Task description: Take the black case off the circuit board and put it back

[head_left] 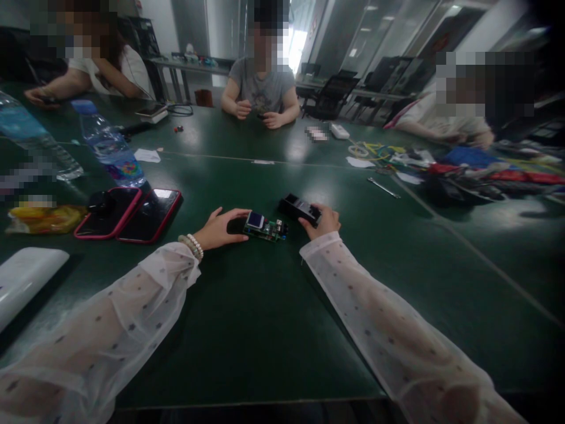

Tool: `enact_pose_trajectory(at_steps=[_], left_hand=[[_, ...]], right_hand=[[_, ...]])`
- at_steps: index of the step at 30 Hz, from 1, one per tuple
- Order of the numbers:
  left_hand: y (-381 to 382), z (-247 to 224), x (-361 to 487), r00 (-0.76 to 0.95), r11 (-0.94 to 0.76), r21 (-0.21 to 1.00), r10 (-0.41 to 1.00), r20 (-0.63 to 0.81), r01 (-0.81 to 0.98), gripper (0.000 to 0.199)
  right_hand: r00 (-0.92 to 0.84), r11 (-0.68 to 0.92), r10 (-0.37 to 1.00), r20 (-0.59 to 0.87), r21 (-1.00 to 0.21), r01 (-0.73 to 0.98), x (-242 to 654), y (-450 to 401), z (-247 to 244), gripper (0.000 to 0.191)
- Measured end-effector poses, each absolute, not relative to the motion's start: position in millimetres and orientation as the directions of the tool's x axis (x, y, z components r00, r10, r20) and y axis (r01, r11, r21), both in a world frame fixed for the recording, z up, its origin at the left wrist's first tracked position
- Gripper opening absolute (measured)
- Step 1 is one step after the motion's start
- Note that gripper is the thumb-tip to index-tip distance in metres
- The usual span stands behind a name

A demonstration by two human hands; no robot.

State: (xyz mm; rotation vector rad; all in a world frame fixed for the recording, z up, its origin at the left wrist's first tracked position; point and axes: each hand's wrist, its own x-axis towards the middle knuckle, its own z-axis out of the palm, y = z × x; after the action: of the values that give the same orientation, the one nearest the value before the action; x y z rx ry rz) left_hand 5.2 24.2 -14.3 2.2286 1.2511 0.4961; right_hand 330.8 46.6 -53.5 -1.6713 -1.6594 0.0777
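Head view: left hand (216, 231) had its fingers around the green circuit board (270, 231) at the 9 o'clock end; right hand (326, 222) gripped the black case (296, 208) at the 4 o'clock end. Case sat at board's 2 o'clock, axes near-parallel, roughly 10-to-4.

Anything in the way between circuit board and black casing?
Nothing visible between circuit board and black casing: just green tabletop. Left hand is at the board's left end, right hand at casing's right.
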Motion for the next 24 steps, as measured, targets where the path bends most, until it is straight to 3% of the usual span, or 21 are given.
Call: enact_pose_trajectory(at_steps=[4,7,19,21,24], left_hand=[[25.3,-15.8,5.1,0.494,-0.429,0.608,0.867,0.069,0.668,0.064],[26.0,-17.1,4.5,0.494,-0.432,0.609,0.866,0.075,0.665,0.063],[29.0,-22.7,5.7,0.458,-0.404,0.633,0.885,0.086,0.661,0.067],[27.3,-20.4,6.3,0.464,-0.412,0.647,0.88,0.099,0.642,0.075],[25.1,-17.1,7.2,0.477,-0.434,0.693,0.867,0.146,0.576,0.098]], right_hand=[[0.06,0.377,0.813,0.579,-0.603,0.703,317.3,33.5,-38.0,0.058],[-0.005,0.468,0.794,0.608,-0.606,0.644,301.6,21.1,-28.8,0.057],[-0.233,0.547,0.787,0.571,-0.472,0.692,275.0,-2.1,-18.8,0.05],[-0.259,0.534,0.803,0.537,-0.453,0.714,276.2,-1.4,-20.3,0.053],[-0.275,0.515,0.814,0.511,-0.418,0.748,277.3,-1.0,-22.7,0.073]])
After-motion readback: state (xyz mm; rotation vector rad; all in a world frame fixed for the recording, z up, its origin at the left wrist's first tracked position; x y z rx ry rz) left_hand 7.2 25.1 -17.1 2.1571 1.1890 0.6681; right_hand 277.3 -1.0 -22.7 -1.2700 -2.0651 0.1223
